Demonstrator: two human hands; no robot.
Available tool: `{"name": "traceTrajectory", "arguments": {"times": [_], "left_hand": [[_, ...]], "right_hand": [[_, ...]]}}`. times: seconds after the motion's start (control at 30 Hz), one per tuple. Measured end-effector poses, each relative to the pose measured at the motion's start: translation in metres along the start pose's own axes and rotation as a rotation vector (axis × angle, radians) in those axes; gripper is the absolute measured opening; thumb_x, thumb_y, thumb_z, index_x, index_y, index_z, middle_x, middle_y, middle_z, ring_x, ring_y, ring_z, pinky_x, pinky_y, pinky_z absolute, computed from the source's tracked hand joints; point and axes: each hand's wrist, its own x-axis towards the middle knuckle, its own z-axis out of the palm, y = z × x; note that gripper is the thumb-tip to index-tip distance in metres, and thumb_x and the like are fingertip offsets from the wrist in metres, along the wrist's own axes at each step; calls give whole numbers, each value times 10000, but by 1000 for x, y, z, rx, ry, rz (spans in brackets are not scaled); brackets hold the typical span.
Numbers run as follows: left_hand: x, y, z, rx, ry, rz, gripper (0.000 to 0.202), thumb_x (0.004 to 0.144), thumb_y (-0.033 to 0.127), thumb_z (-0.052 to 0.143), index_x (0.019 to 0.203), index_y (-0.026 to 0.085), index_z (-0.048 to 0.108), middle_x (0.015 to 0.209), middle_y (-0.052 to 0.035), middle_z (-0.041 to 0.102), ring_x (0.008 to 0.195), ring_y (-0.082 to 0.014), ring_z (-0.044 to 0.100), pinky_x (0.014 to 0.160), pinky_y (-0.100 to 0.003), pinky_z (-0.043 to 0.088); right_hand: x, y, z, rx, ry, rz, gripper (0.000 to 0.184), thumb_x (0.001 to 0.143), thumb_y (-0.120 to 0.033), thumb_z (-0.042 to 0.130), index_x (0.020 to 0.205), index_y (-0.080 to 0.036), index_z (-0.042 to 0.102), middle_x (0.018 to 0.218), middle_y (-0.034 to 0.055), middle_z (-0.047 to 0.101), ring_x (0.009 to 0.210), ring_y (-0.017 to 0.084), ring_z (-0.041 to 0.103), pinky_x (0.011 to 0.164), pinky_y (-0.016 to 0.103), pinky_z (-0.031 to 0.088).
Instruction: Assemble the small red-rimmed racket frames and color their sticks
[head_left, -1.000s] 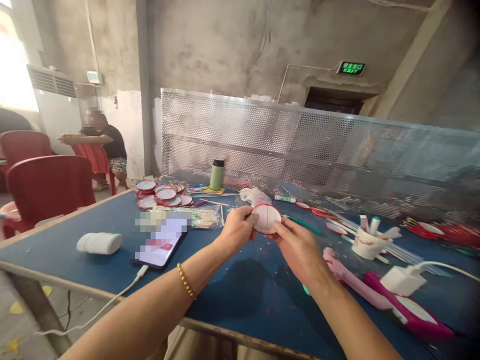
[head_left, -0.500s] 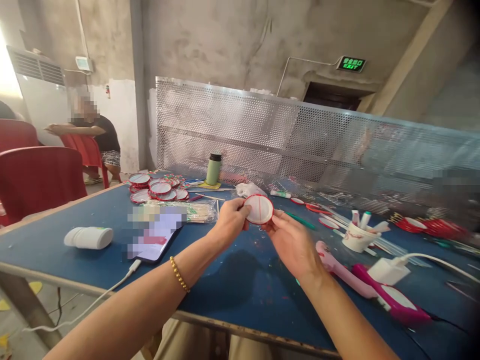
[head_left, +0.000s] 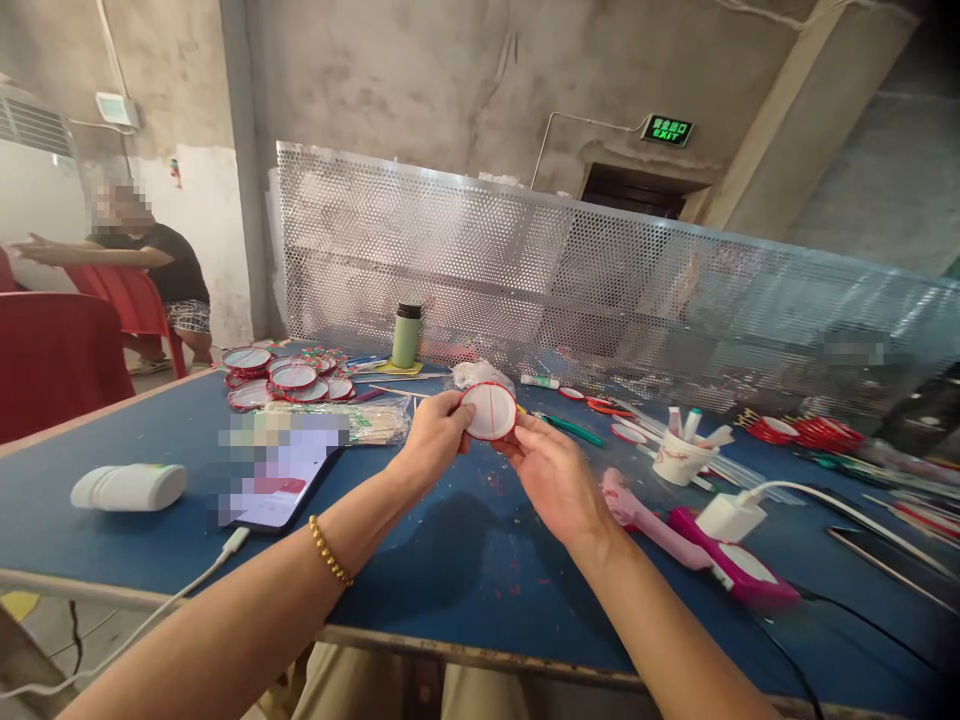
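A round white disc with a red rim [head_left: 490, 412] is held up above the blue table, a thin line running down its face. My left hand [head_left: 436, 428] pinches its left edge, thumb on the front and fingers behind. At the lower right rim, the fingers of my right hand [head_left: 551, 470] are closed on the disc, their tips partly hidden behind it. Similar red-rimmed discs [head_left: 292, 376] lie in a pile at the back left of the table. A crumpled clear plastic bag [head_left: 480, 376] is just behind the held disc.
On the left are a white bottle [head_left: 131, 487], a charging phone [head_left: 289, 480] and bagged sticks [head_left: 375, 424]. A green tumbler [head_left: 406, 338] stands behind. To the right are a paper cup of pens [head_left: 681, 460], a pink tool [head_left: 652, 522] and a magenta power strip [head_left: 739, 570]. A person [head_left: 150, 255] sits far left.
My view has swung slightly right, so the surroundings appear shifted left. Both hands still hold the disc, in nearly the same grip.
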Motion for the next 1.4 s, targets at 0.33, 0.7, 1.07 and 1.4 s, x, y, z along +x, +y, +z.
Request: {"name": "traceTrajectory", "arguments": {"times": [0.33,0.7,1.07,1.4], "left_hand": [[4,-6,-1,117,63,37,195,828,269,482,659,183,527,419,37,493,405,-101,429,478,-220,324],[6,-10,-2,166,80,60,180,835,272,476,706,180,560,437,34,513,417,-109,461,493,-222,337],[2,-7,-1,100,18,26,188,828,300,486,688,184,530,439,37,508,412,-101,444,464,-215,329],[3,-10,-1,86,35,28,171,826,282,473,696,188,533,442,37,521,403,-102,453,453,-215,331]], "right_hand": [[-1,1,2,-24,-14,11,269,724,-318,725,972,-216,745,1113,75,714,1088,260,612,987,420,443],[-2,1,0,-5,-18,44,261,725,-298,728,973,-218,749,1095,66,716,1040,251,615,965,412,456],[-2,-1,1,-57,-11,10,229,737,-321,712,954,-258,752,1103,50,714,1072,270,608,954,436,468],[-2,0,2,-46,-44,15,242,743,-326,709,972,-262,753,1107,49,711,1130,269,591,1028,445,430]]}}
